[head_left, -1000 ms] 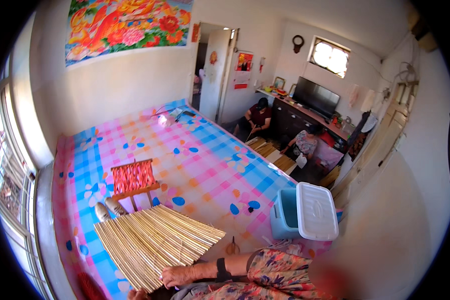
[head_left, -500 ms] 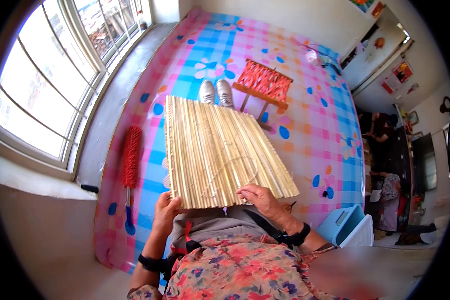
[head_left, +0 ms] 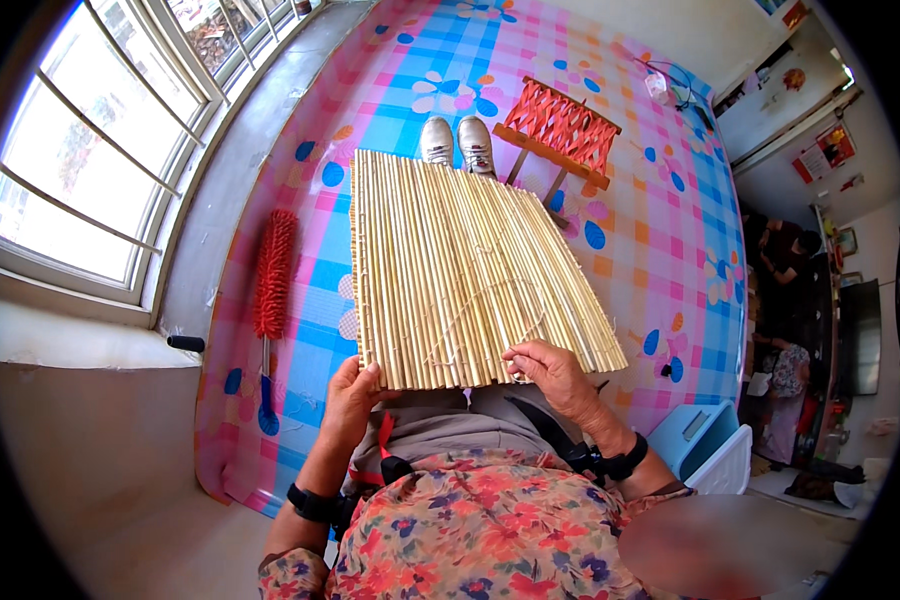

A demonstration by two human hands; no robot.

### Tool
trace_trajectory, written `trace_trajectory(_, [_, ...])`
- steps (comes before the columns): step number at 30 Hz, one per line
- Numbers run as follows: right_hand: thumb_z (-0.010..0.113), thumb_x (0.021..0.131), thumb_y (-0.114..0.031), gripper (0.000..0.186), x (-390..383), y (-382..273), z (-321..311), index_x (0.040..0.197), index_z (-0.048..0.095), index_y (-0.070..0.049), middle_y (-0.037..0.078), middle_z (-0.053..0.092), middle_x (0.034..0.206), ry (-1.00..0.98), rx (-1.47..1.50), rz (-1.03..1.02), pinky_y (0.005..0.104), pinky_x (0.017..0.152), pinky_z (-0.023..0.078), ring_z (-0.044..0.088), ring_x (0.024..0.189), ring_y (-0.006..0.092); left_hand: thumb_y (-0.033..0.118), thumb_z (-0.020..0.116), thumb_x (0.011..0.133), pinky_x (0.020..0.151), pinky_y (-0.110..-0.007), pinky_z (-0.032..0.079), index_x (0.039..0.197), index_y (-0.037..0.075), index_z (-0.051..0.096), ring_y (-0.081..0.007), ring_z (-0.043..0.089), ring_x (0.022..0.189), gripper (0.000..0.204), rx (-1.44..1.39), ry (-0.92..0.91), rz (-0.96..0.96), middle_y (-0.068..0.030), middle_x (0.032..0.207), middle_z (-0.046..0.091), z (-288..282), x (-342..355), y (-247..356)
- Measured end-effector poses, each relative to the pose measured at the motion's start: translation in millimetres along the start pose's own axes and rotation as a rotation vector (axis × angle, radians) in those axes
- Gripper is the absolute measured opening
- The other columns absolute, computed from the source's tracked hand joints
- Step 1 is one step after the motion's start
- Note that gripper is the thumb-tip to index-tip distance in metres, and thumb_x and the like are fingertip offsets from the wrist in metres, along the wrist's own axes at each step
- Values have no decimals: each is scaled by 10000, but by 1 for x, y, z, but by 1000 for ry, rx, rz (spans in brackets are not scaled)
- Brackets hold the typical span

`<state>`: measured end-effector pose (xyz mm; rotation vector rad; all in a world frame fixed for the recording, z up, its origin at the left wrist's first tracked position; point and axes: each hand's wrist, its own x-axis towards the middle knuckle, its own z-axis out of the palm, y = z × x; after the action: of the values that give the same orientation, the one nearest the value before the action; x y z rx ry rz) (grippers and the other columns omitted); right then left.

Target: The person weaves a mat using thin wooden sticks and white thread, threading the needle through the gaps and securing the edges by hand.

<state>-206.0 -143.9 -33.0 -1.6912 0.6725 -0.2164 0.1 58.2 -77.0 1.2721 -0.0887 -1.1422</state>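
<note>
A mat of pale yellow reed stalks (head_left: 470, 270), bound side by side, lies over my lap and reaches out toward my shoes. My left hand (head_left: 353, 402) grips its near left corner, thumb on top and fingers underneath. Closed in a pinch, my right hand (head_left: 555, 378) is on the mat's near edge, right of the middle. A thin loose cord (head_left: 440, 345) curls over the stalks just left of that hand. Whether the fingertips also hold the cord's end, I cannot make out. The mat hides most of my legs.
A red fluffy duster (head_left: 272, 280) with a blue handle lies on the checkered floor sheet (head_left: 315, 270) at left. Ahead stands a low stool with a red woven seat (head_left: 562, 125). A blue-and-white bin (head_left: 698, 440) is at right. People (head_left: 788, 375) are farther right.
The view has shifted, so the room sits higher and farther right. Both hands keep their places on the mat's near edge.
</note>
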Motion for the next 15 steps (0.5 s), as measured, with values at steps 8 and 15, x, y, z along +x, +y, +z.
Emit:
trace_trajectory(8, [519, 907, -96, 165, 2, -12, -27, 1012, 611, -8, 45, 608, 804, 147, 163, 68, 225, 660, 493, 592, 707, 94, 176, 437, 931, 765, -321, 525, 1170, -6, 472, -178, 606, 927, 303, 87, 8, -8, -105, 1063, 593, 0, 2, 4])
trace_trajectory(15, [512, 927, -191, 249, -29, -41, -170, 1099, 551, -15, 1, 510, 675, 835, 344, -239, 197, 525, 418, 468, 530, 59, 175, 427, 927, 750, -319, 522, 1164, -6, 487, -175, 607, 919, 304, 108, 31, -5, -99, 1060, 597, -6, 7, -3])
